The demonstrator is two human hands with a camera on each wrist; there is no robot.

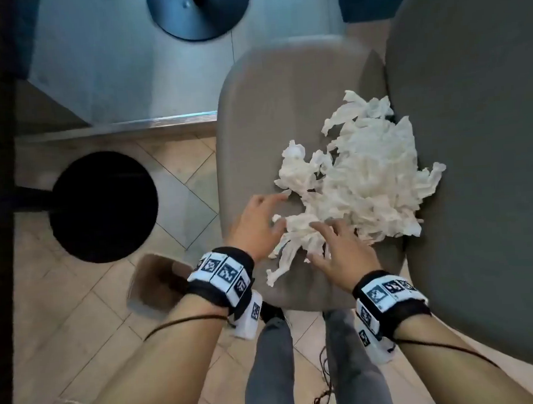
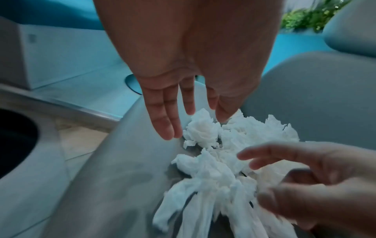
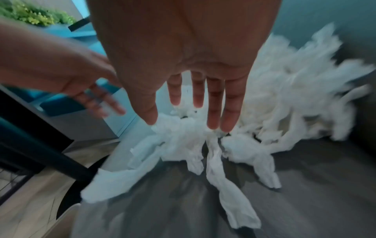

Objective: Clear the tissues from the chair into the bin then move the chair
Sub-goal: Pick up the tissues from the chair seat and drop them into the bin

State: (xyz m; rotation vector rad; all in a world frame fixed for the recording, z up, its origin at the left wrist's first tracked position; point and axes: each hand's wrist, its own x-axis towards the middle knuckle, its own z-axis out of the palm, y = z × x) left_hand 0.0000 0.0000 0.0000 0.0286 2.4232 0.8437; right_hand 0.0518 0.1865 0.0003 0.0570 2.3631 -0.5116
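A heap of crumpled white tissues (image 1: 361,176) lies on the grey seat of the chair (image 1: 268,107), against its backrest (image 1: 482,155). My left hand (image 1: 260,221) reaches over the heap's near left edge with straight, spread fingers (image 2: 168,122), and holds nothing. My right hand (image 1: 337,247) hovers over the near tissues (image 3: 183,136), its fingers (image 3: 213,112) straight and just touching the paper. The black round bin (image 1: 104,206) stands on the floor left of the chair.
A dark round table base (image 1: 198,11) stands on a grey platform (image 1: 117,70) beyond the chair. A black post (image 1: 2,188) runs along the left wall. My grey-trousered legs (image 1: 270,359) stand at the chair's front edge on the herringbone floor (image 1: 77,309).
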